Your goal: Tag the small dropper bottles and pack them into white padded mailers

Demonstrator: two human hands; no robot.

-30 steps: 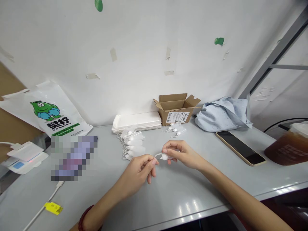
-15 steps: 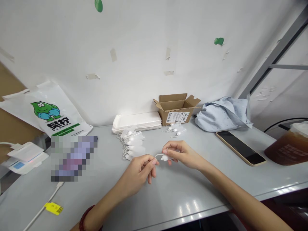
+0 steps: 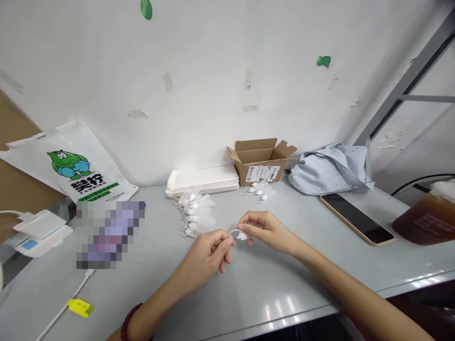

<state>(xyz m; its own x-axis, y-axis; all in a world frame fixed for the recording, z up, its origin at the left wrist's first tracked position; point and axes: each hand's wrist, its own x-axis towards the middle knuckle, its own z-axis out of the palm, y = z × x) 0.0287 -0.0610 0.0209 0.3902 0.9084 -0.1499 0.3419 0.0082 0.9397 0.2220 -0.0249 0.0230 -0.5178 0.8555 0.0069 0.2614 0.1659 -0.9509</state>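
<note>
My left hand point(image 3: 213, 248) is closed, thumb and forefinger pinching the end of a thin white strap. The strap arcs over to the white pointed cap of a small squeeze bottle point(image 3: 241, 236). My right hand point(image 3: 266, 229) is closed around that bottle, whose body is mostly hidden by the fingers. Both hands are just above the grey table. Behind my left hand lies a row of several similar translucent squeeze bottles point(image 3: 201, 213), white caps and loops pointing left. A smaller group of the same bottles point(image 3: 261, 190) lies beyond my right hand.
A stack of white paper sleeves point(image 3: 204, 180) and an opened cardboard box point(image 3: 258, 163) stand against the wall. To the right are blue cloth point(image 3: 329, 168), a phone point(image 3: 355, 219) and a drink cup point(image 3: 423, 218). A printed plastic bag point(image 3: 106, 170) and white charger point(image 3: 40, 232) are at left.
My right hand has shifted slightly left and turned a little on the bottle, whose cap now tilts more downward. My left hand keeps its pinch on the strap, almost unmoved.
</note>
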